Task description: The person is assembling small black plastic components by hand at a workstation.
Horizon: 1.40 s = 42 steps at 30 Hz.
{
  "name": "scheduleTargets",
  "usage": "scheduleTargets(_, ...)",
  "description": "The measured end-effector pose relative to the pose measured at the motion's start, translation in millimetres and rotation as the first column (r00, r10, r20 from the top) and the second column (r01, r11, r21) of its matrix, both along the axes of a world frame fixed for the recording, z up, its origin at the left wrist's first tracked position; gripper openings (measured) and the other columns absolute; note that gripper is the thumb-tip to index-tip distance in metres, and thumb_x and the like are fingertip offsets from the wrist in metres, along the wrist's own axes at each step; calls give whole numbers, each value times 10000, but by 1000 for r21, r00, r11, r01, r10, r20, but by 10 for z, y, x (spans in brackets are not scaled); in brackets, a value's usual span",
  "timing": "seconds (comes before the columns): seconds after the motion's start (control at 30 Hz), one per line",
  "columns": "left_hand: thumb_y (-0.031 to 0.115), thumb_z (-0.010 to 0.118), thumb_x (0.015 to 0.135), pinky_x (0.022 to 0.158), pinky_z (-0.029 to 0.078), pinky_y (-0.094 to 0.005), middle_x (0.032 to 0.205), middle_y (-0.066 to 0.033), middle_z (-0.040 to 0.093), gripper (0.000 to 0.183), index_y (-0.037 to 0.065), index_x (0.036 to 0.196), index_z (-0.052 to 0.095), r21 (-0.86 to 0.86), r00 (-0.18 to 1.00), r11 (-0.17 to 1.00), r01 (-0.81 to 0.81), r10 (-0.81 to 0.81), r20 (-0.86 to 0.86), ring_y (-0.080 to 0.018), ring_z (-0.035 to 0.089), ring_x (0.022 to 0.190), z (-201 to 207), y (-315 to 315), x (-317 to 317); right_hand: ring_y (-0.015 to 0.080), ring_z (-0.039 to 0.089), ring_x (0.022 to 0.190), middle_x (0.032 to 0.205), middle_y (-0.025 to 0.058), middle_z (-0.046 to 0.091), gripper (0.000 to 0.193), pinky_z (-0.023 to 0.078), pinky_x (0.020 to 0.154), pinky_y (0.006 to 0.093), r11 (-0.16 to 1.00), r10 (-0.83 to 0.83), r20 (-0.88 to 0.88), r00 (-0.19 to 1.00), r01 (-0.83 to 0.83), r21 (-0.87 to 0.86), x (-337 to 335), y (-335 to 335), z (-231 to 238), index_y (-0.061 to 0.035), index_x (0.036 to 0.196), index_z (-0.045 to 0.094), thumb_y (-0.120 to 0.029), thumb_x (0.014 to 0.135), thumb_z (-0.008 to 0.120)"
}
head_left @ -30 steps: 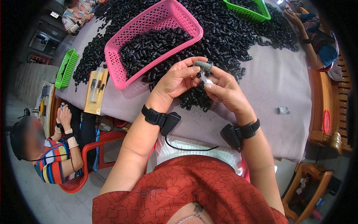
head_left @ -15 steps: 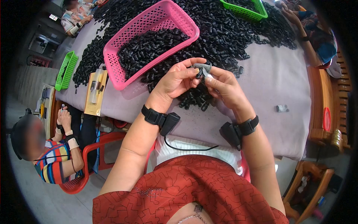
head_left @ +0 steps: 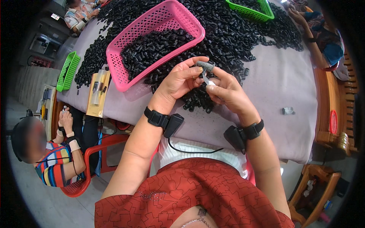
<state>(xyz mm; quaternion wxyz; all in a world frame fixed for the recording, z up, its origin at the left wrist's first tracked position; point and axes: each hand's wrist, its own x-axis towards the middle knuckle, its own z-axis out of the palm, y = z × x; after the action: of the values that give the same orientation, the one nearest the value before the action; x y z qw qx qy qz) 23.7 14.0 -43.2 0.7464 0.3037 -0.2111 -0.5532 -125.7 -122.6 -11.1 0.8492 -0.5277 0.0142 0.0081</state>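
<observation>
My left hand [head_left: 175,80] pinches a small grey-black cylindrical piece [head_left: 205,66] with a speckled surface between thumb and fingers, above the table. Just below it, my right hand [head_left: 229,91] grips a small blade-like tool [head_left: 206,80] with a pale, pointed tip and a white part at the thumb. The tip lies close to the piece; whether they touch I cannot tell. A heap of small black plastic pieces [head_left: 199,99] lies under my hands. Behind my left hand stands a pink perforated basket [head_left: 114,68] partly filled with the same pieces.
Black pieces cover the far table [head_left: 228,38]. Green baskets stand at the far right [head_left: 258,16] and left [head_left: 68,72]. A yellow box [head_left: 95,108] with a clear tube lies left; a small grey wrapped object [head_left: 288,110] lies right. Other people sit around the table.
The grey-black piece has turned between my left fingers and now shows its long side. My right hand has drawn slightly down and left, and more of the blade shows.
</observation>
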Motion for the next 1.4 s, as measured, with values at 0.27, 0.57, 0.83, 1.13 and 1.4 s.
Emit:
scheduleTargets(0.27,91,635,903,688,561,-195,1024,-45,657,462,13,1324,460,34,1000,999,-22,21,18,-82,655,773,4,9,2,19,452,595,898,-24,609,518,327,473,159,999,-9,-13,1000,9,-31,4,0,7,-42,1391,425,-98,910,609)
scheduleTargets(0.57,99,637,903,681,555,-190,1019,-39,655,460,15,1322,464,24,1000,1000,-2,2,14,-78,642,760,23,16,-3,32,406,554,704,-38,483,617,293,460,166,999,-16,-18,1000,16,-33,21,9,5,-23,1451,346,-127,908,621)
scheduleTargets(0.83,93,618,914,673,547,-191,1032,-50,653,446,6,1324,465,28,1000,1000,-1,1,-3,-82,637,748,-9,-1,-4,28,414,560,723,-55,480,548,271,448,166,991,-35,-14,999,32,-126,23,-18,-47,-21,1414,409,-160,922,607)
scheduleTargets(1.13,68,622,907,665,549,-194,1020,-60,649,452,7,1326,464,4,998,999,36,-36,-57,-87,634,731,-33,-16,-8,15,461,584,772,-55,562,396,295,450,154,990,-96,-55,994,89,-110,-5,-32,-36,-34,1296,550,-155,924,612)
scheduleTargets(1.4,72,630,901,674,550,-197,1019,-55,645,474,12,1337,454,14,998,1000,24,-23,-54,-87,629,726,-28,-20,-20,20,473,605,792,-50,584,429,303,473,152,994,-84,-56,995,79,-76,28,-44,-60,-40,1325,523,-156,922,615)
